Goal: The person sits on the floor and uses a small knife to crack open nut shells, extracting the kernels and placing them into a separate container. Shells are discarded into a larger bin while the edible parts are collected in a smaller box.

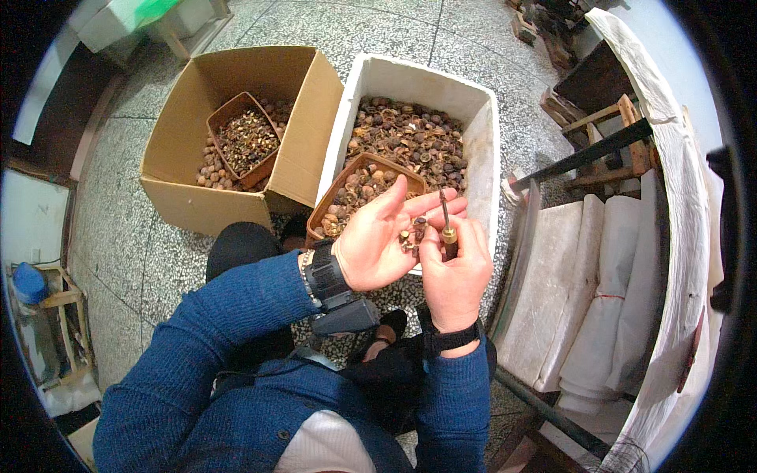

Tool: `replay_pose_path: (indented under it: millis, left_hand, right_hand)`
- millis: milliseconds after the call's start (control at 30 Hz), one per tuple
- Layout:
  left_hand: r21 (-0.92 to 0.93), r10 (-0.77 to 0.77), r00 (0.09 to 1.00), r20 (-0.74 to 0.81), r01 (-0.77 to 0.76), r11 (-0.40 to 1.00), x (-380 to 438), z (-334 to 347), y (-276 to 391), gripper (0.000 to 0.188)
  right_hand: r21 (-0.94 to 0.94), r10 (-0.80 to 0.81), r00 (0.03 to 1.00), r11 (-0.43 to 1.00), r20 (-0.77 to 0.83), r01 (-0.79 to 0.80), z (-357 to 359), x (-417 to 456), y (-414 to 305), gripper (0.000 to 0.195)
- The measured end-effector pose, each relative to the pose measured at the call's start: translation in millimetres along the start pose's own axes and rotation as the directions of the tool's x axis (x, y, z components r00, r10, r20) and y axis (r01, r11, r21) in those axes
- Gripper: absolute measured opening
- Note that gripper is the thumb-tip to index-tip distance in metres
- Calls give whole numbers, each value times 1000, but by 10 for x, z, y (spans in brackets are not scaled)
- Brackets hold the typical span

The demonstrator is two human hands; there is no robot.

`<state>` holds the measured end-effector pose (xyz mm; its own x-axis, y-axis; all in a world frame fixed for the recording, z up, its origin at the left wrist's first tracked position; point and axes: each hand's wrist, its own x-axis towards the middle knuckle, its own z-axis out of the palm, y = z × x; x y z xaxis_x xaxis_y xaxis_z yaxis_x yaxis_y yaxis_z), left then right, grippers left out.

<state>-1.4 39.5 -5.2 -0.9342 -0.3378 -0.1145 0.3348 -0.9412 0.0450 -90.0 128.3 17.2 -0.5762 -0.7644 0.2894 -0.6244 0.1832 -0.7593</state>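
Observation:
My left hand (374, 239) lies palm up with its fingers pointing right. Several dark and pale nut fragments (419, 227) rest in the cupped palm. In my right hand (458, 275) is an awl-like tool (447, 232) with a thin metal shaft and a brass collar; its tip points away from me, over the left fingers. The tool's handle is mostly hidden in the fist. Under the left hand, a brown plastic basket (378, 158) of round brown nuts (361, 184) sits tilted inside a white foam box (486, 148), partly covered by my hands.
Nut shells (414, 133) fill the foam box's far part. Left of it, an open cardboard box (204, 198) holds whole nuts (216, 175) and a brown basket (214, 127) of broken kernels (248, 139). A metal-framed rack (526, 222) with white rolls (615, 284) stands close on the right.

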Motion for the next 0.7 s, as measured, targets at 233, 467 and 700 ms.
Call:
replay_pose_path:
  millis: [233, 467, 700]
  left_hand:
    - [-28, -5, 1000, -27, 5, 1000, -35, 27, -7, 68]
    - [-74, -38, 999, 19, 39, 997, -82, 18, -48, 71]
    - [-34, -49, 999, 20, 49, 998, -192, -37, -35, 73]
  right_hand:
    - [653, 357, 912, 645, 202, -397, -256, 1, -215, 9]
    - [807, 328, 842, 280, 429, -520, -487, -140, -540, 11]
    - [876, -227, 871, 330, 436, -352, -835, -545, -988, 11]
